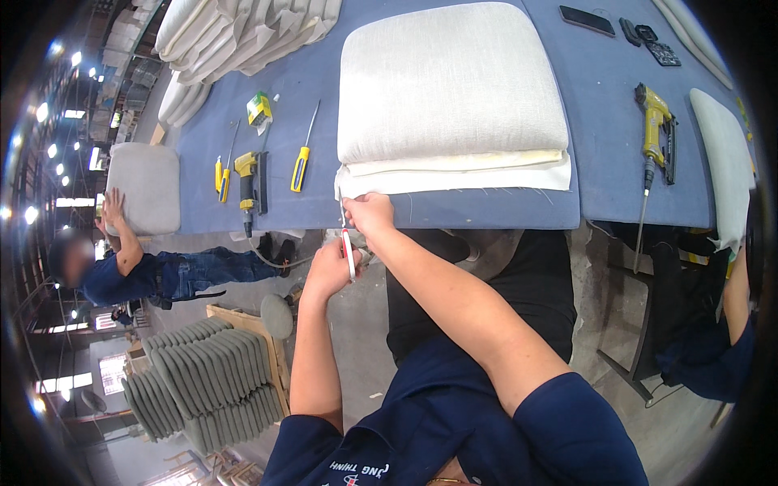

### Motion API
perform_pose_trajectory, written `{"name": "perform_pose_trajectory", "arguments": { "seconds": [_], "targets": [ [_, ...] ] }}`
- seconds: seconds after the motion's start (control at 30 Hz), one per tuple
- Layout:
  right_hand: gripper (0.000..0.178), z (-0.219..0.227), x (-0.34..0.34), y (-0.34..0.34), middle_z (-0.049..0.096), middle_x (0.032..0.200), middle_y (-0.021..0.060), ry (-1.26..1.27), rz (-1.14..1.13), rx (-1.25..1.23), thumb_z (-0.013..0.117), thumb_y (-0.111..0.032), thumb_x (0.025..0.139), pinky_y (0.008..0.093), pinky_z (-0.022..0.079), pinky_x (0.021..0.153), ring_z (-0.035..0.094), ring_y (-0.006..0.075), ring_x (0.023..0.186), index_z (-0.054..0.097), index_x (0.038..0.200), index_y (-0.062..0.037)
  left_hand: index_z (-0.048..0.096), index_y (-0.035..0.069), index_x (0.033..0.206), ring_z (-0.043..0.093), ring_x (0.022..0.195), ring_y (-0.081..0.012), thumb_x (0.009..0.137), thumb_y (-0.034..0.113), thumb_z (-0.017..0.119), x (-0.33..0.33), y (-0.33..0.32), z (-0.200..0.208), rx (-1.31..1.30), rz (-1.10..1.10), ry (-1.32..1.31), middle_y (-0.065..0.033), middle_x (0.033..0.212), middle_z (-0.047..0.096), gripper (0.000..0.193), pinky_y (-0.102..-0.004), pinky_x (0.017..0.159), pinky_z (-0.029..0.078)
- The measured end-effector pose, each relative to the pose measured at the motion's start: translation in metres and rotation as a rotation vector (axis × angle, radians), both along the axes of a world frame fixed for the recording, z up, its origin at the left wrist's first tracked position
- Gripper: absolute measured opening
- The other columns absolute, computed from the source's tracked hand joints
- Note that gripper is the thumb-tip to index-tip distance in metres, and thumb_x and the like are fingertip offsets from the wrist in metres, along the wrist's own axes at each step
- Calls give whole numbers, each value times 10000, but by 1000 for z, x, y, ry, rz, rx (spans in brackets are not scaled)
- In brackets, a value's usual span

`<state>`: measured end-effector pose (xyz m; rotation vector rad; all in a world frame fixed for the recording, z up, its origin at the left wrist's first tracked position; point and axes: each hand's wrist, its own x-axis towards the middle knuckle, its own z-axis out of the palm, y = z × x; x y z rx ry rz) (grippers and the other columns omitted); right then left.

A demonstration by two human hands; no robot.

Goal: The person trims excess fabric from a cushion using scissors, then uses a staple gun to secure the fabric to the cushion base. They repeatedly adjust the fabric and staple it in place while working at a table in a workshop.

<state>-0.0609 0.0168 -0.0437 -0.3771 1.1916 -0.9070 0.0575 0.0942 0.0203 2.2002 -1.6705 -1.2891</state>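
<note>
Left hand (328, 269): gripping scissors (346, 245) | right hand (371, 215): pinching fabric strip (342, 212) | step: apparently trimming | next cut: wants strip taut

The left hand (327, 266) covers part of the red-and-white scissors (348, 245); the pale strip (343, 212) at the right hand (371, 214) is too small to make out. One co-worker's face (75, 257) is blurred, another person (703, 360) fades into the dark rim, and the top edge crops the pale stack (243, 36)
</note>
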Motion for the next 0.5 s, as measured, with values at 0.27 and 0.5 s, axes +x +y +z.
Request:
{"name": "perform_pose_trajectory", "arguments": {
  "seconds": [0.27,0.5],
  "targets": [
    [200,3,-3,1,751,796,58,26,3,-11,829,-168,955,290,516,559,652,101,630,745,909,8,694,-42,991,762,690,-207,924,194,654,-12,-9,18,-11,37,28,-112,772,760,248,-355,623,588],
    [204,1,-3,3,758,798,64,37,18,-33,821,-174,962,298,530,580,663,105,643,765,934,20,684,-37,997,766,695,-192,931,162,645,-9,-8,18,26,9,19,-111,782,762,214,-333,606,584]
  ]
}}
